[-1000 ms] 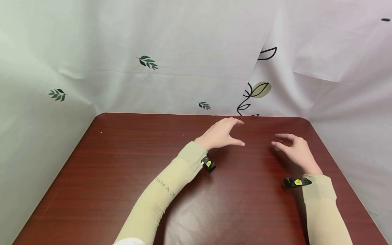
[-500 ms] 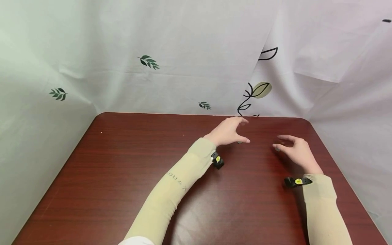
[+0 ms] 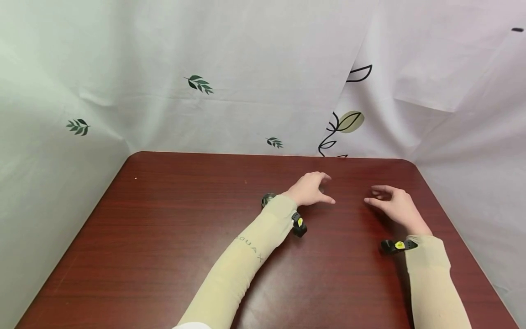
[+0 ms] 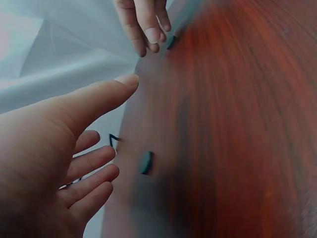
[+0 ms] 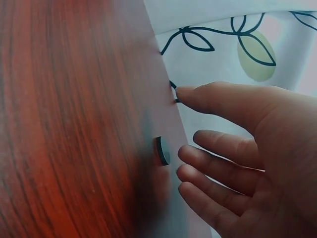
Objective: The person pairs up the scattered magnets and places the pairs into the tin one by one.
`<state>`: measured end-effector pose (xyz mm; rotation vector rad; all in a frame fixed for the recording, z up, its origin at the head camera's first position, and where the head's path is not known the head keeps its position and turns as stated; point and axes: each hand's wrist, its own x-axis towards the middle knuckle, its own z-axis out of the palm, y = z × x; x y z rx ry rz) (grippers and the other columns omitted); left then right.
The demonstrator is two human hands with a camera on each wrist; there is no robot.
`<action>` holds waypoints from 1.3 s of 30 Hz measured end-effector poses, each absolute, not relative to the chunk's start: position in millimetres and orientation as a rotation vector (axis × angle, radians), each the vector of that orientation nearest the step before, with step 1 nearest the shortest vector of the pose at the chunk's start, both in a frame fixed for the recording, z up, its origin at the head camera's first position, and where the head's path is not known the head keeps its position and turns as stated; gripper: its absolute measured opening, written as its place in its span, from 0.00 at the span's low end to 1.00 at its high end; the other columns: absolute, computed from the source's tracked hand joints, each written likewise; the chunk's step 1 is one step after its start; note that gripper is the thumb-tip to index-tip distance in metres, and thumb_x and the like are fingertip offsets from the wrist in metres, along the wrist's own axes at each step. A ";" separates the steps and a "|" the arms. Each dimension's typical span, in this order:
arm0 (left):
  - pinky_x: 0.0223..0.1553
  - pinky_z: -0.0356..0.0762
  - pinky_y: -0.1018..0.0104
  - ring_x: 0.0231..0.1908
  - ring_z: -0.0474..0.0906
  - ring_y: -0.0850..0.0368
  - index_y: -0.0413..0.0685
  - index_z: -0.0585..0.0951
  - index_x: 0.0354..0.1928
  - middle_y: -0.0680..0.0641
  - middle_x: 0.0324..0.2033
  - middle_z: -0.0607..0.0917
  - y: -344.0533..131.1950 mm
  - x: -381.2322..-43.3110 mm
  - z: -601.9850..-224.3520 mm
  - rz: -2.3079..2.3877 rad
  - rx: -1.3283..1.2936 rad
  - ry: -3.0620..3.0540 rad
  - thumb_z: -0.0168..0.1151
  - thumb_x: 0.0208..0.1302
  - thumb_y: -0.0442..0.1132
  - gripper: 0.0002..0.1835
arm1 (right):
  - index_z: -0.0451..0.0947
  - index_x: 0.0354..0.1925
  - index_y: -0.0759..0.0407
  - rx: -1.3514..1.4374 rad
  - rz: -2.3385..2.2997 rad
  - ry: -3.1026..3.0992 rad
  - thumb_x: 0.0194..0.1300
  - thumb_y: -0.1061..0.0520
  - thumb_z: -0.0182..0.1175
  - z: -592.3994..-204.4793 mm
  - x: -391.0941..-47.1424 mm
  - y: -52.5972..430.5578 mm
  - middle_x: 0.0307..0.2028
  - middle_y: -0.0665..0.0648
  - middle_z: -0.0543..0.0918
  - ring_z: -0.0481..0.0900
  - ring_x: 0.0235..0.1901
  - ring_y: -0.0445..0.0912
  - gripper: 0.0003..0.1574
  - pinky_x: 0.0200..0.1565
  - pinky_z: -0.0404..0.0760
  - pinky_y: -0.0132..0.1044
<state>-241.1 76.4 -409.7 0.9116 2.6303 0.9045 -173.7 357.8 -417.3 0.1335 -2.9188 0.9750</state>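
Observation:
My left hand [image 3: 308, 188] hovers over the far part of the table, thumb and fingers spread apart with nothing held. Opposite it, my right hand [image 3: 396, 205] is held the same way, its thumb facing the left hand across a gap. In the left wrist view, a small dark flat disc [image 4: 146, 162] lies on the tabletop near the left fingertips, and a second dark disc [image 4: 172, 42] lies near the right fingers. A dark disc [image 5: 162, 151] also shows near the right fingertips in the right wrist view. In the head view the hands hide these discs.
A dark round object [image 3: 268, 198] peeks out from behind the left sleeve [image 3: 246, 251]. The brown wooden table [image 3: 164, 228] ends at a white curtain [image 3: 230, 109] with leaf prints. Each wrist carries a black camera strap.
My left hand has moved right, then back slightly nearer me, uncovering the dark round object behind the sleeve. The right hand has shifted only slightly. Small discs glimpsed near the thumbs are now hidden.

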 end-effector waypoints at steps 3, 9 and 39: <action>0.57 0.71 0.71 0.55 0.77 0.57 0.44 0.74 0.69 0.47 0.61 0.79 78.8 -240.9 -415.8 0.862 0.897 2.642 0.76 0.59 0.54 0.40 | 0.78 0.60 0.70 0.133 0.967 -2.929 0.65 0.45 0.71 -417.7 -173.5 357.9 0.50 0.69 0.85 0.84 0.46 0.59 0.36 0.41 0.73 0.23; 0.55 0.71 0.74 0.55 0.76 0.58 0.42 0.74 0.69 0.46 0.58 0.79 81.2 -239.1 -423.1 0.808 0.873 2.658 0.75 0.61 0.53 0.39 | 0.78 0.59 0.70 0.143 0.965 -2.933 0.65 0.46 0.72 -417.7 -173.0 359.4 0.49 0.70 0.85 0.84 0.46 0.60 0.36 0.42 0.74 0.27; 0.44 0.74 0.77 0.44 0.80 0.65 0.52 0.89 0.50 0.56 0.42 0.87 84.1 -228.8 -419.6 0.719 0.840 2.708 0.69 0.69 0.41 0.10 | 0.87 0.46 0.66 0.220 0.899 -3.025 0.64 0.58 0.71 -420.1 -173.9 357.0 0.32 0.52 0.87 0.82 0.32 0.44 0.14 0.35 0.76 0.31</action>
